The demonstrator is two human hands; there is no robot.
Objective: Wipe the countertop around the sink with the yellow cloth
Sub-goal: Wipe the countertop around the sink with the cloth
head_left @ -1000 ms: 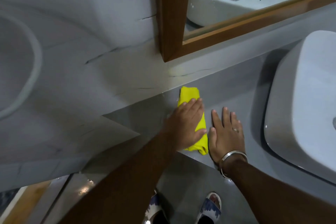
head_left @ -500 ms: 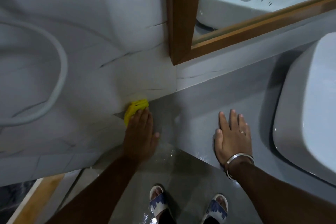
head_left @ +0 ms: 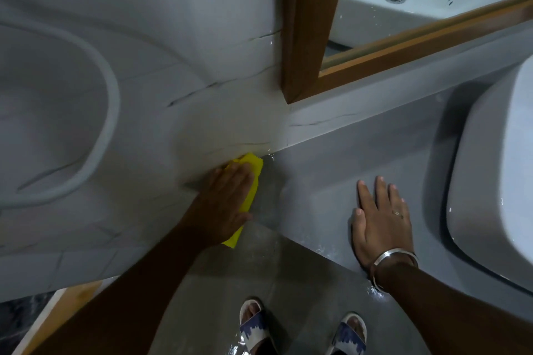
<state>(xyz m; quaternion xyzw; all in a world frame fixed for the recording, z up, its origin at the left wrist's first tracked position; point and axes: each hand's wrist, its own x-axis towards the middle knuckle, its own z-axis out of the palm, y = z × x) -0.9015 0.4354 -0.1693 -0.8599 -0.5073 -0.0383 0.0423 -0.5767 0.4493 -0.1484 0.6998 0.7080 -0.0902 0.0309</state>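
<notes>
The yellow cloth (head_left: 248,181) is pressed flat against the far left end of the grey countertop (head_left: 326,181), right in the corner where the marble-patterned side wall (head_left: 173,95) meets the back wall below the wooden mirror frame (head_left: 305,37). For this step to be done well, even pressure should be kept through the whole palm so that the folded cloth stays flat, and the cloth's edge should be run tight along the seam at the wall, where water is likely to collect; strokes would best be overlapped toward the white basin (head_left: 496,181), which sits well apart to the right. The front edge, where wet glints are seen, should probably be covered too. The left hand (head_left: 227,202) is laid palm-down on the cloth, fingers extended and close together, pointing toward the corner, with the forearm reaching forward from the lower left. The right hand (head_left: 380,216) holds nothing: it is spread flat on the bare countertop between cloth and basin, fingers slightly fanned, a ring and a metal bangle (head_left: 395,256) worn, apparently as a brace.
</notes>
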